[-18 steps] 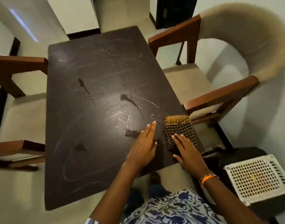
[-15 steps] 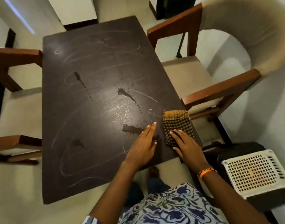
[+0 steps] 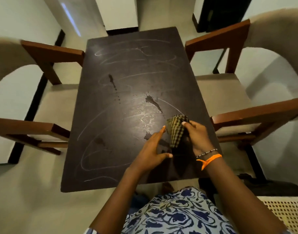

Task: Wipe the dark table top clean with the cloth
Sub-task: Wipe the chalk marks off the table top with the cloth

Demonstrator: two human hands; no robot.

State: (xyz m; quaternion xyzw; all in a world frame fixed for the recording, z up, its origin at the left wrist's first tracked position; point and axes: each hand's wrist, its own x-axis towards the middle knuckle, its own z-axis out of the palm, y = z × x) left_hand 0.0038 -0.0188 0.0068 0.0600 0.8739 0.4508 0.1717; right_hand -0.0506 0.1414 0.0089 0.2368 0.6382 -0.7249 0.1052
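Cloth (image 3: 176,130) in right grip (image 3: 196,133), left grip (image 3: 150,152) released, chairs (image 3: 229,98) flanking table (image 3: 128,81).

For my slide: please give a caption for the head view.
Right hand lifts checked cloth off stained dark table; left hand open.

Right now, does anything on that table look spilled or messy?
Yes. The table has dark splotches, one near the middle, one further back and one by the left hand, plus pale looping streaks across it. The right hand holds the cloth bunched and lifted.
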